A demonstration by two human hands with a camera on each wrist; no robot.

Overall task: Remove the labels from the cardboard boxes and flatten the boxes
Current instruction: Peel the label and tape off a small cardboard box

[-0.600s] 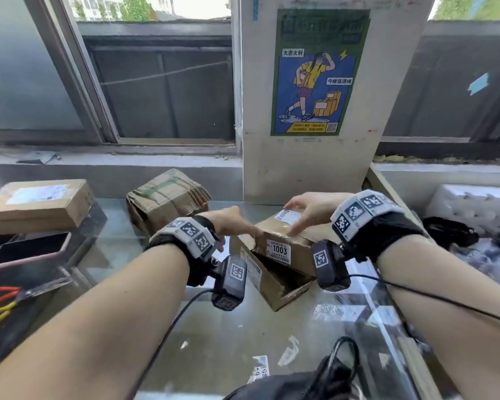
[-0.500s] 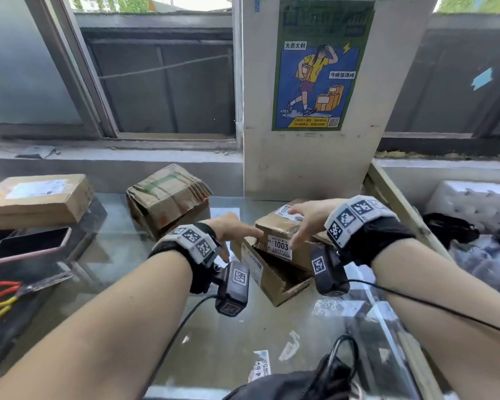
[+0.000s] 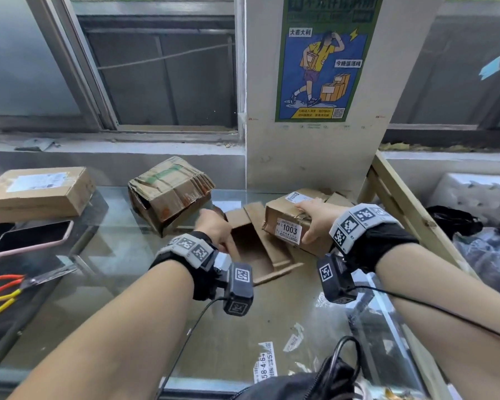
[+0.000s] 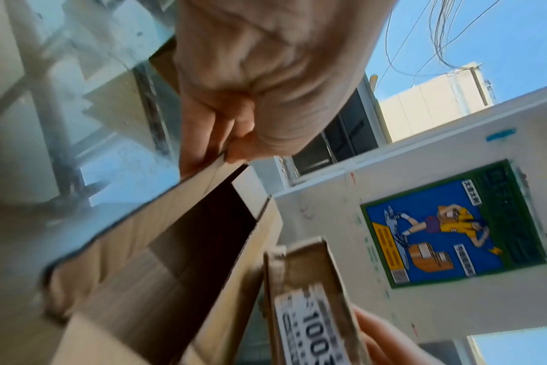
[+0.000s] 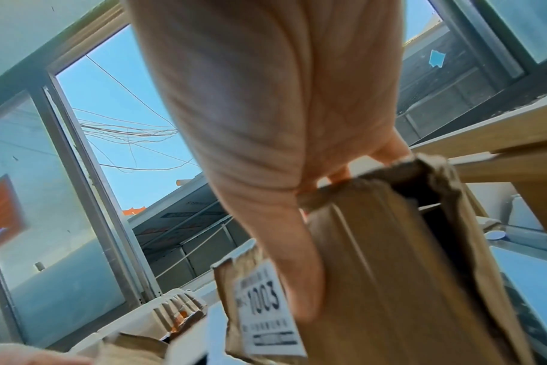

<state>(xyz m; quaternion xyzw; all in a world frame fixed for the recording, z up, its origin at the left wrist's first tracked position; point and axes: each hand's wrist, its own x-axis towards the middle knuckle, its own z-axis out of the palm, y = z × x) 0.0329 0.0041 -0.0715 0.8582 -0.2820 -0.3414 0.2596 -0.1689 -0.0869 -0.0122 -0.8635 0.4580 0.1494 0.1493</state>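
On the glass table (image 3: 113, 284) an open brown cardboard box (image 3: 251, 249) lies with its empty inside facing me. My left hand (image 3: 214, 228) pinches its left wall; the left wrist view shows thumb and fingers of that hand (image 4: 231, 148) clamped on the box's (image 4: 172, 247) edge. Just right of it, my right hand (image 3: 312, 223) grips a smaller worn box (image 3: 315, 243), fingers on top and thumb on the front. That box carries a white "1003" label (image 3: 289, 232) and a second label (image 3: 296, 196) on top. The right wrist view shows the thumb beside the label (image 5: 266, 308).
A crumpled box (image 3: 168, 194) sits behind the left hand and a closed labelled box (image 3: 38, 194) at far left. A phone (image 3: 32, 236) and red-and-yellow-handled cutters (image 3: 0, 293) lie left. Torn label scraps (image 3: 264, 362) lie near me. A wooden frame (image 3: 401, 209) borders the right.
The labelled box, earlier resting on the open box, has been pulled to the right and off it by my right hand. My left hand now grips the open box's wall.
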